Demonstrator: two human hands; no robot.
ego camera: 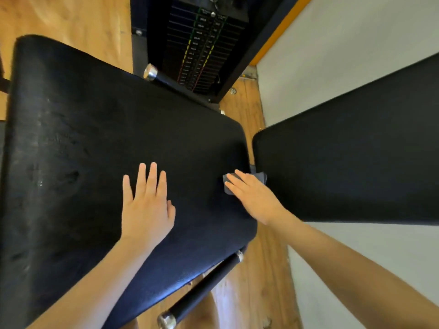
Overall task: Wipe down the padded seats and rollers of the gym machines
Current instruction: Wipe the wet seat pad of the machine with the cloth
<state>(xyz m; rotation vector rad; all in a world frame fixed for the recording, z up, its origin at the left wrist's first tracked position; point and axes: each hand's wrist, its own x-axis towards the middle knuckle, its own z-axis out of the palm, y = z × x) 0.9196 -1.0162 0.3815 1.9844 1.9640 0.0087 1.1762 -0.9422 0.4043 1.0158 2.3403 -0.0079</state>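
Black padded seat [95, 138] | left hand [146, 205] flat, grip wide | right hand [251, 195] flat, hiding most of grey cloth [227, 189]

left hand [146, 205] on seat pad [83, 138] | right hand [253, 198] on cloth [228, 186], seat's right edge | back pad [356, 157] right

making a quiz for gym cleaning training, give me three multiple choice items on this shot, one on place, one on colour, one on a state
1. Where is the cloth?
A. on the floor
B. under the right hand, near the seat pad's edge
C. on the weight stack

2. What colour is the seat pad?
A. black
B. red
C. white

3. How does the left hand lie?
A. gripping a handle
B. clenched in a fist
C. flat, fingers straight, on the pad

Answers: 1 B, the grey cloth shows beneath its fingers; 2 A, dark upholstery; 3 C, palm down, holding nothing.
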